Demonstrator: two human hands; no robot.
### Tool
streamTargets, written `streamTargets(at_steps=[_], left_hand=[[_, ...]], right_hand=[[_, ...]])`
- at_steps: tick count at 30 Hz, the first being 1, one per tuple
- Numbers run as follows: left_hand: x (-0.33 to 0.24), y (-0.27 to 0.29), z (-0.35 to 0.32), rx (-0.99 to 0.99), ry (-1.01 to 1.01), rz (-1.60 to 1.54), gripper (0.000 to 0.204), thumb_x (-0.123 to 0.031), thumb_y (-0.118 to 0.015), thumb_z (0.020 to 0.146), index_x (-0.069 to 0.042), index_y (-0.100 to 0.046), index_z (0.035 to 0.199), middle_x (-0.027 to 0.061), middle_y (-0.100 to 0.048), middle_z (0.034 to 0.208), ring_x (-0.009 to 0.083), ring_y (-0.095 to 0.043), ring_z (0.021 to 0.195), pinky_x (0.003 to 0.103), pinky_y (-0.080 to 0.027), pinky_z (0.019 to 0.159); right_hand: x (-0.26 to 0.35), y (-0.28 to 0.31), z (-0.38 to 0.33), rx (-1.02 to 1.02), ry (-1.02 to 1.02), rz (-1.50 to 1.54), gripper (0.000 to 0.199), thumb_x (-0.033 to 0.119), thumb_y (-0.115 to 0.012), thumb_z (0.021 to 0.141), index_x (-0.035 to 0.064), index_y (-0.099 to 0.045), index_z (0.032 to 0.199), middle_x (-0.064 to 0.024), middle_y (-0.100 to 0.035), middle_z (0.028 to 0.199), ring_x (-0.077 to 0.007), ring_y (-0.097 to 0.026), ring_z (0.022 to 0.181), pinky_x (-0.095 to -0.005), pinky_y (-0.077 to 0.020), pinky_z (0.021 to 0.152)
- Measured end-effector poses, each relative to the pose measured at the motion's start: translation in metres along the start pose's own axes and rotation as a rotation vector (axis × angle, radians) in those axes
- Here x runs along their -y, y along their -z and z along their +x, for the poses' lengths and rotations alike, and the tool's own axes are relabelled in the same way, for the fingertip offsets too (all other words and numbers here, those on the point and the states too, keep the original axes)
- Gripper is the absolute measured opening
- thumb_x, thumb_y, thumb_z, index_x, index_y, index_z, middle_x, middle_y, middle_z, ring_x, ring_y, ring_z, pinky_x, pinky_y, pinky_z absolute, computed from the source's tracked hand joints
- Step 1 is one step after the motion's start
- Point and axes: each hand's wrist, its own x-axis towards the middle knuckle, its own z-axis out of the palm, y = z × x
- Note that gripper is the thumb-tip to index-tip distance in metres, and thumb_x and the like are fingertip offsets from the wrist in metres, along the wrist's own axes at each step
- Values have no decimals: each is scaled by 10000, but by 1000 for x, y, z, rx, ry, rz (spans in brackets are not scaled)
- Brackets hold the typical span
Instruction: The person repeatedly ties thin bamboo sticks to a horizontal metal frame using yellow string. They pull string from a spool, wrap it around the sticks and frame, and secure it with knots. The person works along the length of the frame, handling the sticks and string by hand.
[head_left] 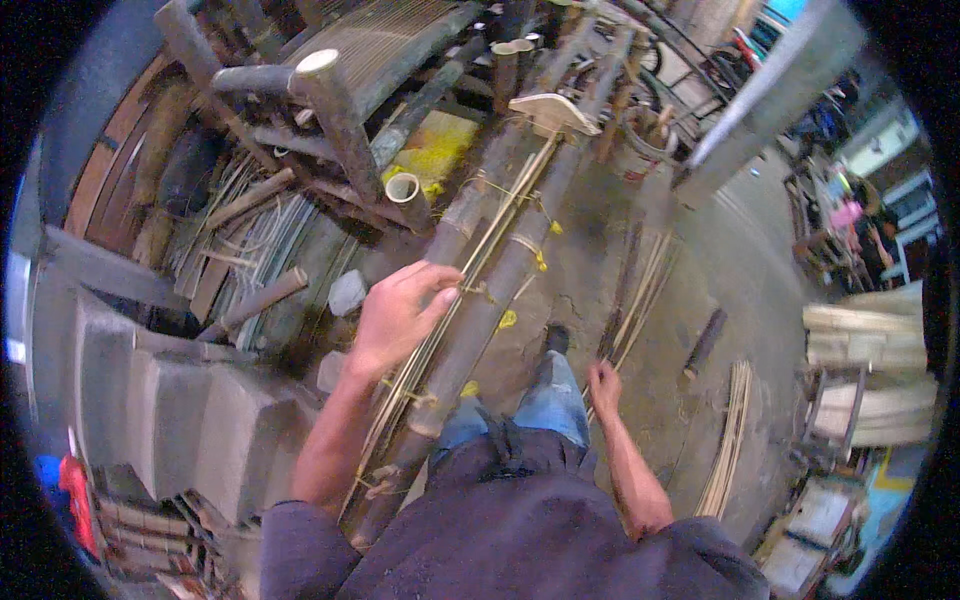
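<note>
Two long grey-brown bamboo poles (455,365) run side by side, rising from the lower left toward the top middle. Thin bamboo strips (497,225) lie lengthwise along them, with twine ties (480,292) crossing at intervals. My left hand (400,312) has its thumb and forefinger pinched on the strips about halfway along. My right hand (603,385), lower and to the right, is closed with its fingers curled. It is at the near end of a loose bundle of thin strips (645,290); whether it grips any is hidden. A pale shaped board (556,114) sits across the poles' far part.
Bamboo furniture (335,120) stands far left, above cut sticks (240,245). Angular grey blocks (180,400) are at the left. Another strip bundle (728,440) and a short dark bamboo piece (706,342) lie on the right floor. A bucket (640,145) stands beside a pillar (770,90).
</note>
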Motion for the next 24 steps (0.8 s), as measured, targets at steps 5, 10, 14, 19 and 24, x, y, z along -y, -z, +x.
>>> streamTargets(at_steps=[5,10,14,19,24], left_hand=[[40,-78,57,-58,283,204,267,-171,-657,846,-65,-651,1091,122,-662,1021,274,-652,937,362,-508,832],[48,-128,100,-284,581,103,318,-258,-638,880,-83,-643,1145,139,-650,1066,307,-640,967,379,-492,880],[52,-156,128,-314,676,301,246,-276,-644,882,-55,-682,983,118,-675,966,308,-643,917,394,-489,828],[9,-131,133,-435,746,100,153,-166,-696,847,-14,-681,855,67,-664,795,188,-625,764,309,-488,744],[22,-100,114,-1046,899,-341,147,-169,-693,858,-32,-681,909,7,-656,754,98,-592,693,262,-499,652]], right_hand=[[281,-12,151,218,559,292,169,149,-610,899,5,-678,952,-136,-653,825,-203,-626,747,-339,-484,689],[287,-34,189,394,394,633,197,178,-601,894,28,-638,1017,-79,-636,755,-137,-564,605,-296,-460,571],[280,-19,293,590,-167,702,252,232,-590,911,83,-559,1111,-31,-605,729,-79,-464,502,-229,-346,445],[306,4,367,1052,-112,994,238,272,-555,957,70,-563,1082,47,-414,616,-39,-342,493,-209,-254,441],[330,12,399,945,181,847,267,304,-544,977,53,-634,998,68,-420,600,-22,-334,505,-203,-236,442]])
